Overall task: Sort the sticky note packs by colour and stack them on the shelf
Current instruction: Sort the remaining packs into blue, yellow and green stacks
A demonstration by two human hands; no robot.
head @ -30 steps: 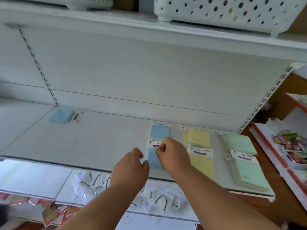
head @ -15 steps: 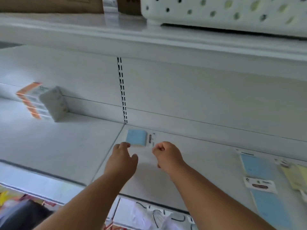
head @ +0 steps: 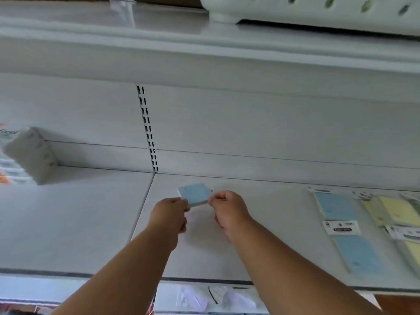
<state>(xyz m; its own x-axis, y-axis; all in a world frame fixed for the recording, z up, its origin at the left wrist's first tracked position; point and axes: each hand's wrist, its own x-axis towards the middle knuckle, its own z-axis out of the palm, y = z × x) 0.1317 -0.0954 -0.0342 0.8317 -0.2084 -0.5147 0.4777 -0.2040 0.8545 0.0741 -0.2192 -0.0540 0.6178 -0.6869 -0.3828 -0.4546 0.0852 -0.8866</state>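
Blue pack (head: 194, 193) is up off the shelf (head: 261, 223) now, tilted toward me. Half a second ago it was lying flat near the back wall with both my hands just short of it. Now my left hand (head: 169, 218) pinches its left corner and my right hand (head: 228, 209) has fingers curled onto the right edge, so both are clamped on the same pack. It sits right by the seam between the two shelf boards, a bit in front of the slotted upright (head: 147, 130).

View barely shifted since the last frame, just nudged a little right. Compared to a second ago, though, I've swung well left: back then my hands were over the sorted packs, and those are now off at the right edge. Two blue packs (head: 347, 233) lie end to end there, with the yellow packs (head: 395, 212) just beside them, cut off by the frame.

White box (head: 29, 153) with orange marks sits far left on the next shelf board, blurry. White basket (head: 318, 10) with holes is on the shelf above.
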